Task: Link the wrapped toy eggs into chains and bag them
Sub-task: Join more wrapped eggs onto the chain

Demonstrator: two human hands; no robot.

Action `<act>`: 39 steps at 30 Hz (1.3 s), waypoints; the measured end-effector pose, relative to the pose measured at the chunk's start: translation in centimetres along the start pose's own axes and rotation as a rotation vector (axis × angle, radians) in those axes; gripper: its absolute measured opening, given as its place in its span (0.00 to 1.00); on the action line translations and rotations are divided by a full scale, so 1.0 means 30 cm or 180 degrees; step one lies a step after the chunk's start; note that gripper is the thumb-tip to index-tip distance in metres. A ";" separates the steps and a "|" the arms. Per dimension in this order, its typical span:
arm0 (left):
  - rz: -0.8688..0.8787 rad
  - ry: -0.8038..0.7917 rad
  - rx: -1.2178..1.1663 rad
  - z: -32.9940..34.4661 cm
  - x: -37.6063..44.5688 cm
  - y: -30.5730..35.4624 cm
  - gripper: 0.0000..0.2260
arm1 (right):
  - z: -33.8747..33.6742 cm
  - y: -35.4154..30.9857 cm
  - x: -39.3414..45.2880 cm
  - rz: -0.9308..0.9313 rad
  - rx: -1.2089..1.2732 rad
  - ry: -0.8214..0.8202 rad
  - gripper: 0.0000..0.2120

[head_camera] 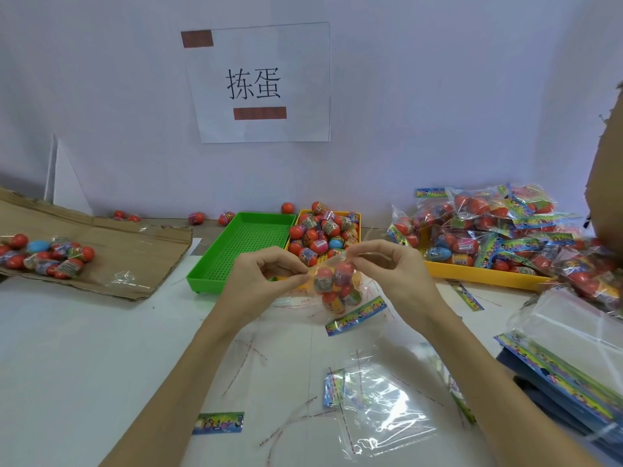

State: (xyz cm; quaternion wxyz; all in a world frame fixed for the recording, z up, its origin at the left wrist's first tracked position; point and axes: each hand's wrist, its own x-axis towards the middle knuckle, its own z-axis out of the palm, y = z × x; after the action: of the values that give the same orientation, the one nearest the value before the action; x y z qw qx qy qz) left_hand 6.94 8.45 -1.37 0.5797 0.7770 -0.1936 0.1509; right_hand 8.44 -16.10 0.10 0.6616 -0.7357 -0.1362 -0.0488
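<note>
A clear bag (337, 291) with several red and orange wrapped toy eggs hangs above the white table, its colourful header strip at the bottom end. My left hand (266, 281) pinches the bag's upper left edge. My right hand (384, 267) pinches the upper right edge. Loose wrapped eggs (323, 230) fill a yellow tray (359, 217) just behind my hands. An empty clear bag (381, 409) lies flat on the table in front of me.
An empty green tray (242, 244) sits left of the yellow one. Filled bags (499, 230) pile on a long yellow tray (485, 274) at right. Cardboard (135, 251) at left carries more eggs (47, 254). A stack of empty bags (566, 358) lies at right. Peeled strips litter the table.
</note>
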 end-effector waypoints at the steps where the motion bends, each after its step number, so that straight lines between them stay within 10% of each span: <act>1: -0.0014 -0.0051 -0.0048 0.003 0.000 0.002 0.07 | 0.002 -0.003 -0.001 -0.0027 0.0022 0.0005 0.06; 9: -0.0524 -0.0407 -0.0212 0.046 -0.008 0.046 0.14 | 0.037 -0.027 -0.016 -0.0287 0.0070 -0.0521 0.15; 15: -0.0870 0.0229 -0.0493 0.087 -0.003 0.049 0.06 | 0.041 -0.039 -0.009 -0.0184 -0.0015 -0.0193 0.11; 26: -0.1427 0.0610 -0.1237 0.088 0.004 0.053 0.03 | 0.022 -0.008 0.004 -0.0612 -0.1760 -0.0115 0.04; 39: -0.1417 0.0206 -0.1500 0.129 -0.005 0.048 0.16 | 0.039 -0.013 0.000 -0.0698 -0.1135 0.0264 0.05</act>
State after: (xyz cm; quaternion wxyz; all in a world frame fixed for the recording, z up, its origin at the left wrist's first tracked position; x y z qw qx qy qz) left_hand 6.16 4.38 -1.31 0.7682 0.6395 -0.0300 -0.0040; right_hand 8.22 -14.92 0.32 0.5168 -0.8193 -0.1773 -0.1740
